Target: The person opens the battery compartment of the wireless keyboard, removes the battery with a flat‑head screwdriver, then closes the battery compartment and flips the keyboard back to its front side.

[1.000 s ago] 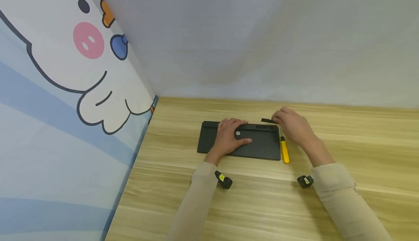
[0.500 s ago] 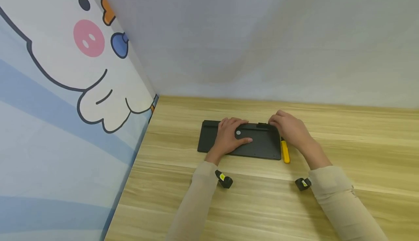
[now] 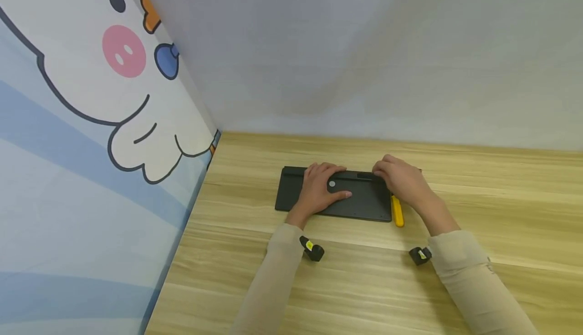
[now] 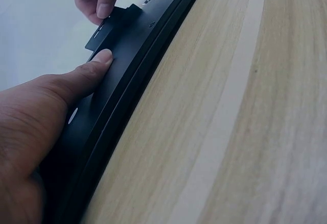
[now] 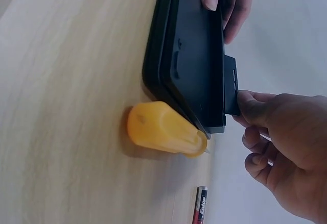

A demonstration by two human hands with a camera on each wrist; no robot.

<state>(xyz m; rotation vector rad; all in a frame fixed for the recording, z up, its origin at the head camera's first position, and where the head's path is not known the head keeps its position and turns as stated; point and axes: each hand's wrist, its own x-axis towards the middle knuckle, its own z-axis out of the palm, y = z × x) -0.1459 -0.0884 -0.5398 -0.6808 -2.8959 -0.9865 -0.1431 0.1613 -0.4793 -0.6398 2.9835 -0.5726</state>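
A black keyboard [image 3: 364, 204] lies face down on the wooden table, its raised ridge along the far side. My left hand [image 3: 316, 192] holds it left of the middle, thumb flat on the back and fingers over the far edge. Between thumb and fingers, my right hand [image 3: 401, 179] pinches a thin black battery cover [image 5: 231, 83] at the right part of that ridge. The left wrist view shows this cover [image 4: 104, 30] tilted up from the ridge. Beside the keyboard's right end lies a yellow-handled screwdriver [image 3: 398, 212], its shaft mostly hidden by my right hand.
One battery [image 5: 200, 206] lies on the table past the screwdriver, mostly hidden behind my right hand in the head view. A pale wall [image 3: 364, 72] rises behind the table, and a cartoon-printed panel [image 3: 91, 148] stands at the left.
My right hand has brought the battery cover left and nearer, from beyond the keyboard's far edge onto its ridge. My left hand stays in place on the keyboard.
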